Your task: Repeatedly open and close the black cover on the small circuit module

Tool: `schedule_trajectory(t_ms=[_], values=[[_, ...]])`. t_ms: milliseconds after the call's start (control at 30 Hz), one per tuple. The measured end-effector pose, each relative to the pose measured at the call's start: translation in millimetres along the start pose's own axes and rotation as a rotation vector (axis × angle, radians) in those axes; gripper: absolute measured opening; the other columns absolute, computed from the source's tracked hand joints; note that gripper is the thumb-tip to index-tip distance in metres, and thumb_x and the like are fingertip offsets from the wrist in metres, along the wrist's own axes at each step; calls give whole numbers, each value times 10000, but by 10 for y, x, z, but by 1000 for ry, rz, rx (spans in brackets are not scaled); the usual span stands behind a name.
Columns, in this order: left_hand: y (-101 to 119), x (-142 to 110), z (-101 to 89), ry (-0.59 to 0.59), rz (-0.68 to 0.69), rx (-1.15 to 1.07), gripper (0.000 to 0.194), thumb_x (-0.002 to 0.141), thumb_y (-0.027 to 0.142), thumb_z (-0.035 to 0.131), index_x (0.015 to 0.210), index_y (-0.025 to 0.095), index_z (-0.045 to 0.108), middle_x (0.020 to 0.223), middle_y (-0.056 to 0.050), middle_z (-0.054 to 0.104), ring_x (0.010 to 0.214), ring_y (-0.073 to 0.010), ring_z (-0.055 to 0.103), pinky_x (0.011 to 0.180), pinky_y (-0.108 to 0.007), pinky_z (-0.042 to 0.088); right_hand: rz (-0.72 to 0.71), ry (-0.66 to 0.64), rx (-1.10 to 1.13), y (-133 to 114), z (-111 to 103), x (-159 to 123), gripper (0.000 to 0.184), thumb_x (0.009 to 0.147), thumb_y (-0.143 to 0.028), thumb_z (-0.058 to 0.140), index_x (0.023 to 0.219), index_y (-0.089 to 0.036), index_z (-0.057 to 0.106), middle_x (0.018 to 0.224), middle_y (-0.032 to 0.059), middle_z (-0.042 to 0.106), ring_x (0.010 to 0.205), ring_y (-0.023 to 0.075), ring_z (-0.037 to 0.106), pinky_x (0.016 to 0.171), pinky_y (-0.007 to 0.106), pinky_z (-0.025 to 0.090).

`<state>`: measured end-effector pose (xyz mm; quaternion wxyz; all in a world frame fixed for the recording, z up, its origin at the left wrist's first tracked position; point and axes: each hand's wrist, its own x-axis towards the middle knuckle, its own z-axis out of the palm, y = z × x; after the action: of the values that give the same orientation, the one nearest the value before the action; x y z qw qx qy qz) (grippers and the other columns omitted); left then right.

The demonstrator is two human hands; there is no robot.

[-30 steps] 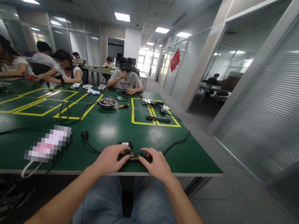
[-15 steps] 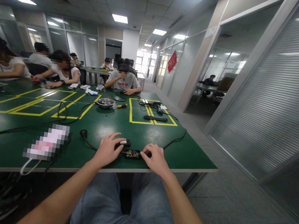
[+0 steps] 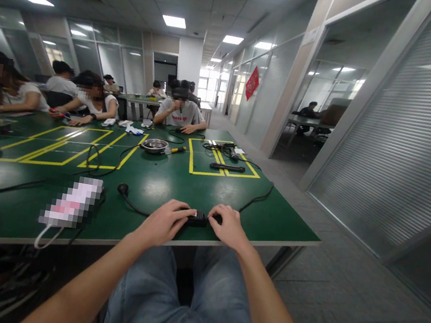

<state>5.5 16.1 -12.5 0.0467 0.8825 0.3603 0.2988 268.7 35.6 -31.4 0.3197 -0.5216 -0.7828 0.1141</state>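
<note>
Near the table's front edge lies a small black device, its black cover point(image 3: 200, 218) now hiding the circuit board. My left hand point(image 3: 164, 223) grips the cover from the left, fingers over its top, where a bit of white label shows. At the device's right end, my right hand point(image 3: 227, 225) is closed on the black cord point(image 3: 257, 197), which runs back to the right. Another black cord with a plug point(image 3: 123, 189) leads off to the left of the device. My fingers partly hide both ends.
On the green table point(image 3: 279, 224) are a metal bowl point(image 3: 155, 145), a yellow-handled tool point(image 3: 178, 150), a long black bar point(image 3: 227, 167), tangled cables point(image 3: 220, 148) and yellow tape outlines. A blurred pinkish item point(image 3: 72, 202) lies left. Several people sit around; one person point(image 3: 182, 114) is across.
The circuit board was exposed under both hands. My left hand took the labelled black cover from behind it and brought it over the board. My right hand stayed at the right end.
</note>
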Motion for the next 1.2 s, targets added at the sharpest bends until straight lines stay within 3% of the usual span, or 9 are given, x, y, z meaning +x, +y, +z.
schedule_trajectory(t_ms=[400,700,800,933,1100,1200], values=[[-11,19,24,-46,11,23,438,1154,276,451,1551,282,636,1391,-134,696,1243,-270,663,1107,-444,577,-16,-17,-11,-27,-1,3,104,955,-177,670,912,-253,726,1022,42,746,1049,269,634,969,412,405],[-1,47,18,-100,22,29,412,1136,298,515,1508,328,690,1390,-127,712,1242,-290,673,1088,-472,570,7,-13,2,-81,-4,-8,175,895,-121,674,1007,-254,688,1030,32,736,1052,263,637,996,419,403],[16,52,9,-92,4,16,401,1127,294,531,1493,323,693,1365,-113,737,1228,-277,686,1084,-447,571,8,-18,1,-103,-16,-13,190,884,-118,678,1016,-255,685,1034,36,733,1055,265,641,999,420,411],[-31,57,32,-22,-98,19,440,1123,291,525,1559,277,584,1296,-94,773,1163,-247,729,1050,-391,586,5,-24,-4,-110,-29,-22,178,882,-112,686,991,-252,679,1028,38,731,1052,265,643,989,411,424],[-175,84,97,118,-313,112,247,1107,293,518,1299,203,647,1111,-119,772,1027,-303,744,936,-440,596,0,-25,-20,-131,-45,-37,133,933,-191,729,1049,-250,699,1056,42,741,1053,263,651,966,404,435],[-193,108,112,126,-339,146,166,1085,256,534,1120,201,686,1020,-121,762,993,-321,731,924,-470,589,-15,-33,-36,-159,-51,-52,211,963,-294,779,1167,-264,732,1066,42,741,1058,262,654,965,405,441]])
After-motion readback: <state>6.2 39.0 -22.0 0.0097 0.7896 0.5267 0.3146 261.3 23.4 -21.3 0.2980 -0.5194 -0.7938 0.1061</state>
